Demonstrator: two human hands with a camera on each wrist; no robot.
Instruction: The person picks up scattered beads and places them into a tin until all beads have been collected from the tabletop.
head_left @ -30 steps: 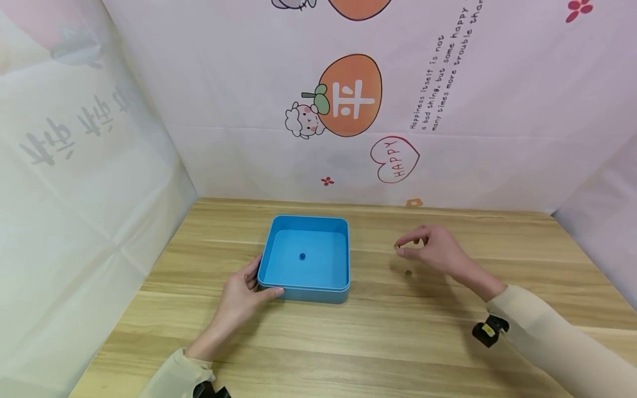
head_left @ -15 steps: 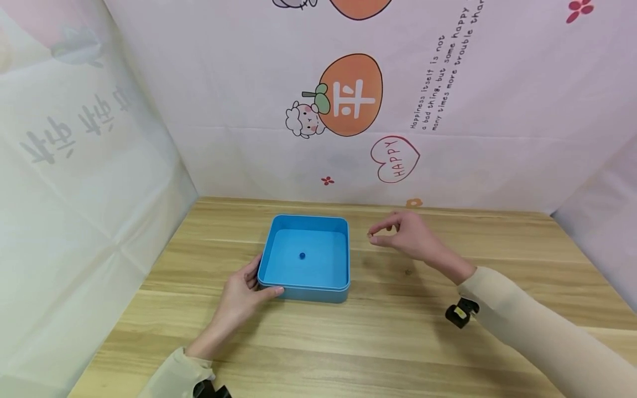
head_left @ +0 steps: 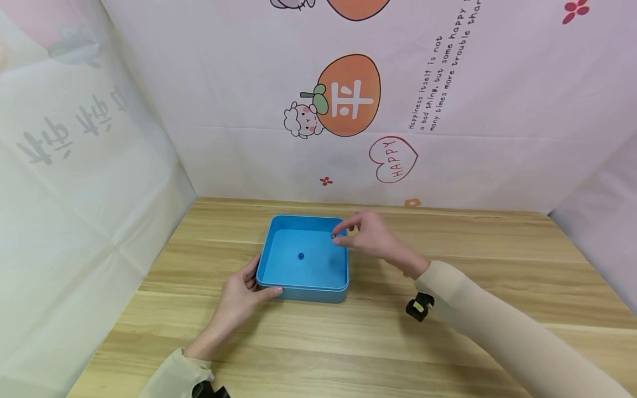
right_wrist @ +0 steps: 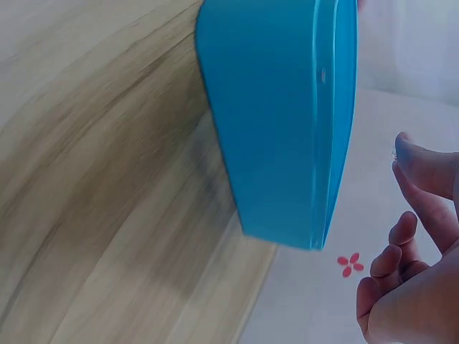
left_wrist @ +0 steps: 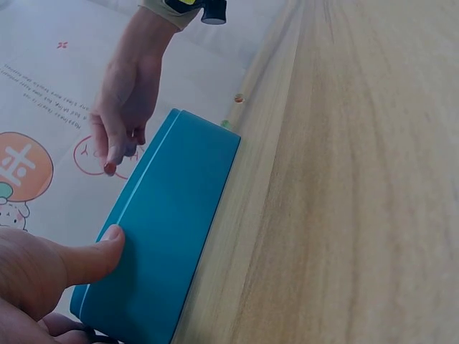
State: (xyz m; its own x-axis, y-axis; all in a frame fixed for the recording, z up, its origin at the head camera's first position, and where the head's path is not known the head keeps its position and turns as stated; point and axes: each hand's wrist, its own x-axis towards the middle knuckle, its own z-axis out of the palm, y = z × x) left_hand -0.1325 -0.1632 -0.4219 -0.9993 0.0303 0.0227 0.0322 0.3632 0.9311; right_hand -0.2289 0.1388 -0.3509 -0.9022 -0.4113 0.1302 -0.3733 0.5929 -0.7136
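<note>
A square blue box without a lid stands on the wooden table, one small dark blue bead on its floor. My left hand grips the box's near left corner, thumb against the front wall and fingers along the left side. Over the right rim, my right hand pinches a tiny bead between thumb and fingertips. That bead looks glassy in the right wrist view, where the other fingers are loosely curled. Fingertips mostly cover it.
Two more small beads lie on the table beyond the box in the left wrist view, one brownish and one green. A printed white cloth hangs along the table's back edge, and a plain one at the left.
My right hand has moved left with the pinched bead, from above the table to over the box's right rim. The left hand and the box have stayed put.
</note>
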